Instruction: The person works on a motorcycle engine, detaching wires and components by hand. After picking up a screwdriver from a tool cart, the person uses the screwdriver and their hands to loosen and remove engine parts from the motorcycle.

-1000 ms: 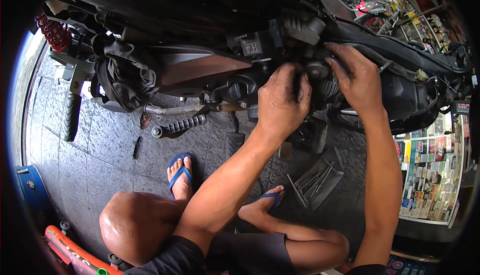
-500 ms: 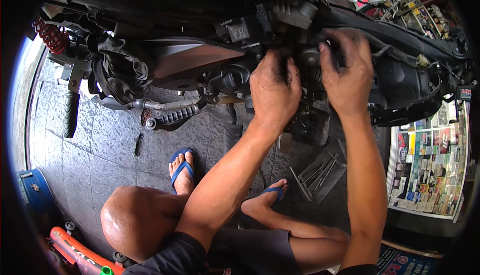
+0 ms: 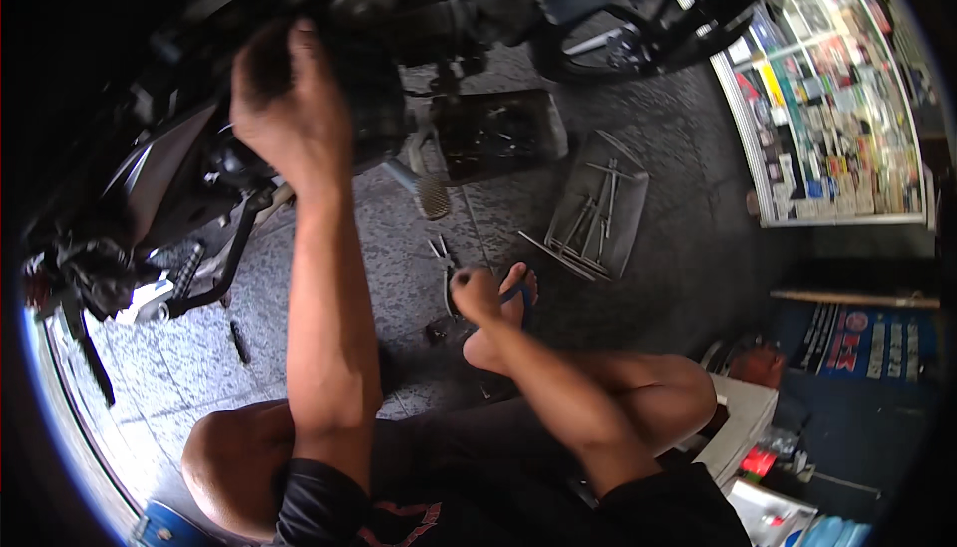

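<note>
Handwork at the motorcycle point(image 3: 449, 14) drops from two-handed to one-handed since the earlier frame, and exposed mechanical parts point(image 3: 361, 4) suggest unfinished work, though how much is done or left is unclear. The left hand point(image 3: 291, 114) stays up there, fingers bent, any hold hidden by blur; the right hand point(image 3: 477, 296) is low beside the foot point(image 3: 520, 275), loosely fisted at pliers point(image 3: 449, 264), whether gripping I cannot tell.

A short-sleeved black shirt point(image 3: 498, 509) (reddish print point(image 3: 427, 517) in front) tops dark shorts point(image 3: 424, 435).
</note>
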Tool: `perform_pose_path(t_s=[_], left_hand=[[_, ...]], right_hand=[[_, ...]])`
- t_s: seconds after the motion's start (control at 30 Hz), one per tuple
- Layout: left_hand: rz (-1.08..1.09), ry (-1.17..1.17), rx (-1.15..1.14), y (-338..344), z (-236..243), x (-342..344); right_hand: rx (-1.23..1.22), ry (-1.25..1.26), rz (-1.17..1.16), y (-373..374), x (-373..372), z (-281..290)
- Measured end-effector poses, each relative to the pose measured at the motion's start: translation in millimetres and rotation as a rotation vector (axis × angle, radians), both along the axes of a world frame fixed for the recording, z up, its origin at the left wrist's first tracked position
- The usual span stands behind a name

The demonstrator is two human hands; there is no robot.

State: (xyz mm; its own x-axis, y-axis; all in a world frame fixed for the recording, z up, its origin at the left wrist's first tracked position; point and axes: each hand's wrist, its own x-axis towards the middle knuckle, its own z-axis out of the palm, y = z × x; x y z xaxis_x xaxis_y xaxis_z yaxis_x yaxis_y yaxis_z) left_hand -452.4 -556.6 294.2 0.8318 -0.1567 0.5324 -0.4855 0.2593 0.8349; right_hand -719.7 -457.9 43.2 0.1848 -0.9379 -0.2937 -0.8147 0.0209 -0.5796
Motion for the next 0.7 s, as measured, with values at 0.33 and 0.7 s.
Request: perform_pose_path(t_s=[0.33, 0.7], left_hand=[[0.214, -0.026, -0.004, -24, 21, -13], [-0.021, 0.294, -0.325, -21, 47, -119]], right_hand=[[0.258, 0.171, 0.082, 45, 17, -2], [-0.171, -0.491, -0.416, -69, -62, 74]])
